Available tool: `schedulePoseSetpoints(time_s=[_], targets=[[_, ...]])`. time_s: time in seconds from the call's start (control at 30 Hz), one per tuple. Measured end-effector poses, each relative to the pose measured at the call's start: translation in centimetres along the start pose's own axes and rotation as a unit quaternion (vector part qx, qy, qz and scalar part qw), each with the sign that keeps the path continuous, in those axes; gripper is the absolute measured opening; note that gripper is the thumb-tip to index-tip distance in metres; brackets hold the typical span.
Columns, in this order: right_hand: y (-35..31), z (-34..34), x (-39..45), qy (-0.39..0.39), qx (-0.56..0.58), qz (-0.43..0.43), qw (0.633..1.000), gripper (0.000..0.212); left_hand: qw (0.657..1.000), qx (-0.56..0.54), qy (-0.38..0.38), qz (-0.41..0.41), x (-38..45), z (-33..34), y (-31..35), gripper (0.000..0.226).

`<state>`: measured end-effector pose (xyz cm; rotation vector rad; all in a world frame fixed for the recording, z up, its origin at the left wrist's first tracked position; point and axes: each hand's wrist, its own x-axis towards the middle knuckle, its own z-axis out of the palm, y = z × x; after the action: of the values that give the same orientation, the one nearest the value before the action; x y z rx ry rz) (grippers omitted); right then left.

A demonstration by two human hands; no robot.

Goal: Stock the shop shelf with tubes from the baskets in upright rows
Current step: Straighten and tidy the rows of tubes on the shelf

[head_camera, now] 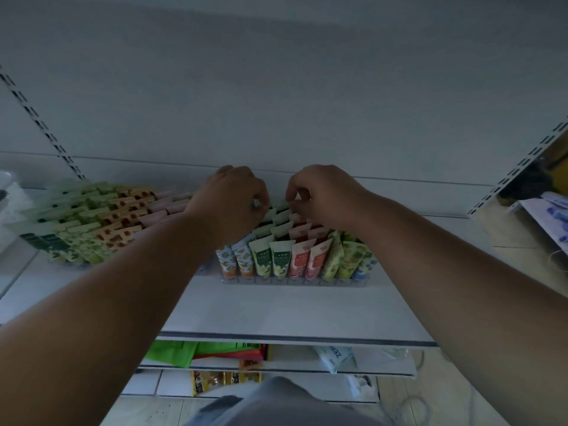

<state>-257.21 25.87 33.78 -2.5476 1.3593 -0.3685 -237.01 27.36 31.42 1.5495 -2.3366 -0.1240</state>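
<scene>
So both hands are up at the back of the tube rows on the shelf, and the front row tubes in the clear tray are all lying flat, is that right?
Not quite. The head view shows the front row tubes standing upright in the clear tray, not flat. The left hand and right hand are at the back rows.

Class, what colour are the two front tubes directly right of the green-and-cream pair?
Pinkish red with cream, the pink tubes, clearest in the head view.

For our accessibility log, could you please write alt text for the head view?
Both hands, left hand and right hand, pinch the tops of tubes at the back of a clear tray of upright rows on a white shelf. A second tray of tubes stands to the left.
</scene>
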Motion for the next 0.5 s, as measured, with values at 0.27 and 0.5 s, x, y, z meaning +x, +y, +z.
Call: schedulePoseSetpoints(time_s=[0.27, 0.5], targets=[[-0.4, 0.0, 1.8, -0.002, -0.020, 0.029, 0.999, 0.007, 0.998, 0.011, -0.034, 0.049, 1.2, -0.5, -1.2, 0.005], [-1.6, 1.0, 1.1, -0.040, -0.022, 0.013, 0.999, 0.009, 0.996, 0.025, -0.040, 0.075, 0.5, -0.6, -1.2, 0.010]])
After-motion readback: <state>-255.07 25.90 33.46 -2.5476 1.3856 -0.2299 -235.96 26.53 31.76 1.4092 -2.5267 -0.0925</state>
